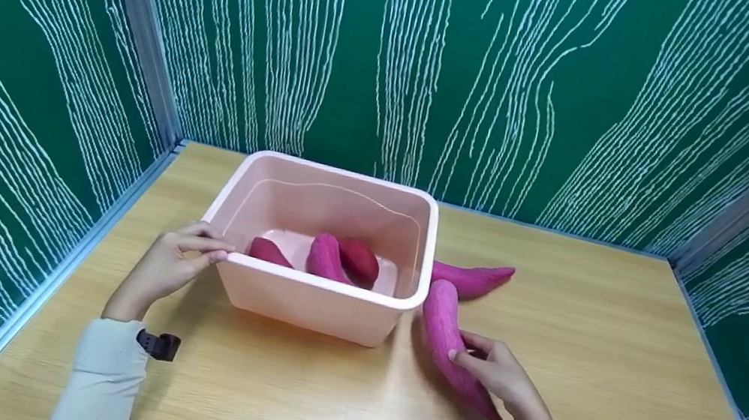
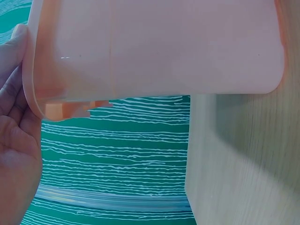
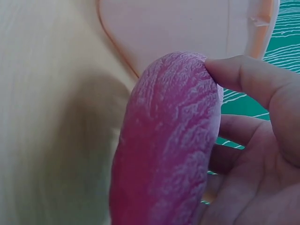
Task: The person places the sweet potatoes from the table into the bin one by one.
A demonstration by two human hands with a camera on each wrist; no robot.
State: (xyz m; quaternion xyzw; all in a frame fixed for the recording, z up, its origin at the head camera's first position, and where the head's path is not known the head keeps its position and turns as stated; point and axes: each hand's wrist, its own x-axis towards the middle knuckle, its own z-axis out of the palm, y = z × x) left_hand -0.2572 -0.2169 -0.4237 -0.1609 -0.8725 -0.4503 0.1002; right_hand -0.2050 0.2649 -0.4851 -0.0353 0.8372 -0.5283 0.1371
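A pink plastic bin stands on the table, with my left hand pinching its rim at the near left corner. The left wrist view shows the fingers of that hand against the rim, partly cut off by the frame. Right of the bin, my right hand grips a long magenta sweet potato between thumb and fingers. Its wrinkled skin fills the middle of the right wrist view. Inside the bin lie a pink sweet potato, a redder one and another red one, partly hidden by the front wall.
Another magenta sweet potato lies on the table beyond the held one, its left end hidden behind the bin. The wooden table is enclosed by green, white-streaked panels with metal posts at the back corners.
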